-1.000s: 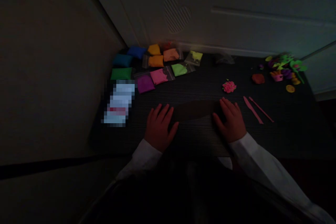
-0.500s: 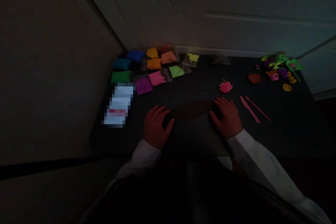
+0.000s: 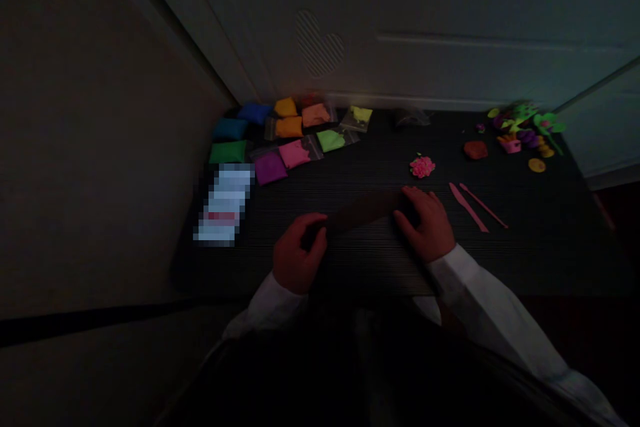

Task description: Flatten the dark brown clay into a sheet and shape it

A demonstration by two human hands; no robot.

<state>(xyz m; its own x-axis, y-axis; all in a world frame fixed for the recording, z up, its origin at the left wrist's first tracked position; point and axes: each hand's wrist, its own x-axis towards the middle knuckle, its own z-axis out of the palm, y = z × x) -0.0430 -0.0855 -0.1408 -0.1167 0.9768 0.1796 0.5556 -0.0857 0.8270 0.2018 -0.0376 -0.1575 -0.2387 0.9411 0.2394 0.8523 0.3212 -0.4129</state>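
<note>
A long, flat, dark brown strip (image 3: 364, 210) lies between my hands on the dark table. In the dim light its material is hard to make out. My left hand (image 3: 299, 253) is curled at the strip's left end, thumb and index fingertips close together on it. Fingers stretched and thumb apart, my right hand (image 3: 427, 223) rests at the strip's right end, its fingertips touching it. Just beyond that hand sits a pink clay flower (image 3: 423, 167). To its right lie a pink plastic knife (image 3: 468, 207) and a thin pink stick tool (image 3: 484, 205).
Bags of coloured clay, among them a purple one (image 3: 271, 167) and a green one (image 3: 229, 152), line the back left. A blurred-out phone (image 3: 225, 203) lies at left. A reddish-brown lump (image 3: 475, 150) and colourful clay pieces (image 3: 520, 137) are at the back right.
The fingers of my left hand have curled in towards the thumb at the strip's end. My right hand has hardly moved. The whole view has shifted slightly.
</note>
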